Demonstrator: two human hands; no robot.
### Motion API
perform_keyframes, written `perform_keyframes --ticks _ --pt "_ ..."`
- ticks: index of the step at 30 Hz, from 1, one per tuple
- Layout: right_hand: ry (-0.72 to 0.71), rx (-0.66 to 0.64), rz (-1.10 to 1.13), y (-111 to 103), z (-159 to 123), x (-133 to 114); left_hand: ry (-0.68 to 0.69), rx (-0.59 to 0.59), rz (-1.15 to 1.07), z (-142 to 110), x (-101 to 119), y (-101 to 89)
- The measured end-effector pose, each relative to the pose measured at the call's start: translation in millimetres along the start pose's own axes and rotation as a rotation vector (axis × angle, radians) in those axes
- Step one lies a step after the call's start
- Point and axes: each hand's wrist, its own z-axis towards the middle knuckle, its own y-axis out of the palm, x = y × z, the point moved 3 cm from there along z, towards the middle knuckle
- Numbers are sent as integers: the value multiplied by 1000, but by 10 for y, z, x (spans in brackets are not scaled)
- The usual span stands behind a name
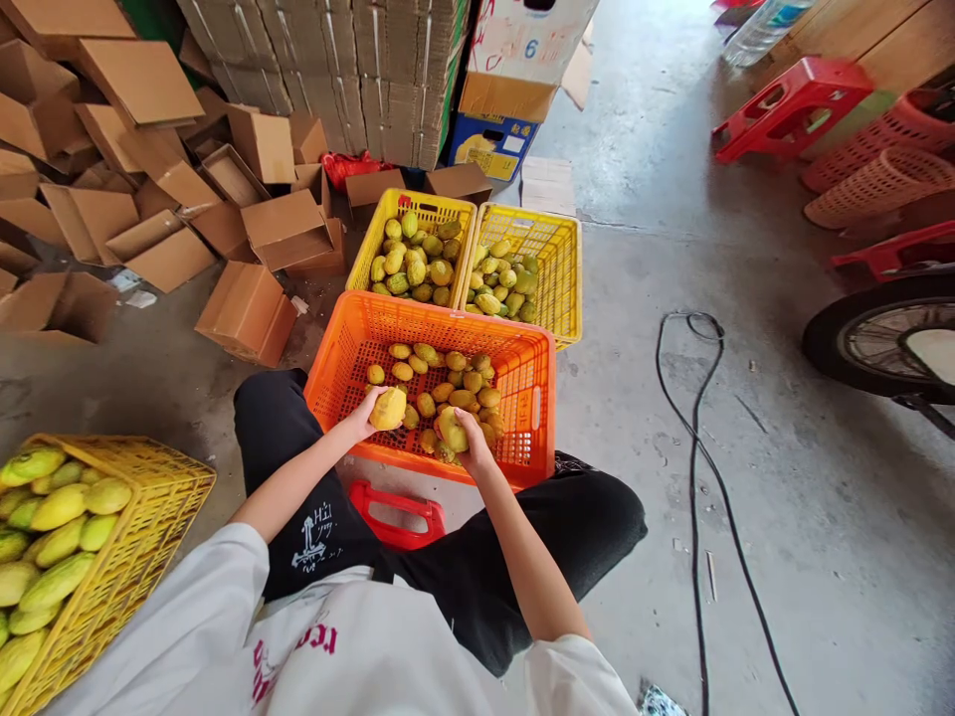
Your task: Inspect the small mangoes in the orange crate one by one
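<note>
My left hand [366, 414] is closed around a yellow melon-like fruit [389, 409] above the near left part of an orange plastic crate [433, 316]. A yellow-green melon-like fruit [452, 431] sits in the grip of my right hand [473, 444], over the crate's near side. Inside the orange crate lies a loose pile of similar fruits [472, 381], mostly in its middle and right. Two yellow crates stand against its far side: the left one [360, 244] is well filled with fruit, and the right one [561, 261] has fruit mainly on its left.
Another yellow crate [160, 487] full of larger yellow-green fruits stands at my left. Cardboard boxes [287, 229] are heaped at the far left. A red stool [802, 99], a black cable [693, 467] and a motorbike wheel [872, 333] are on the right.
</note>
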Motion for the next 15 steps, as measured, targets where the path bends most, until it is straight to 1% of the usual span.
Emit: perform_keyframes --ticks 2,6,11,15 --pt "3 -1 20 13 -7 -7 -12 3 15 16 -4 -17" --pt "16 38 48 24 -16 -8 -13 26 83 76 -24 -60" --pt "31 41 55 1 5 15 16 -42 126 102 -29 -76" --pt "97 75 23 -68 38 41 1 -44 144 83 -26 -76"
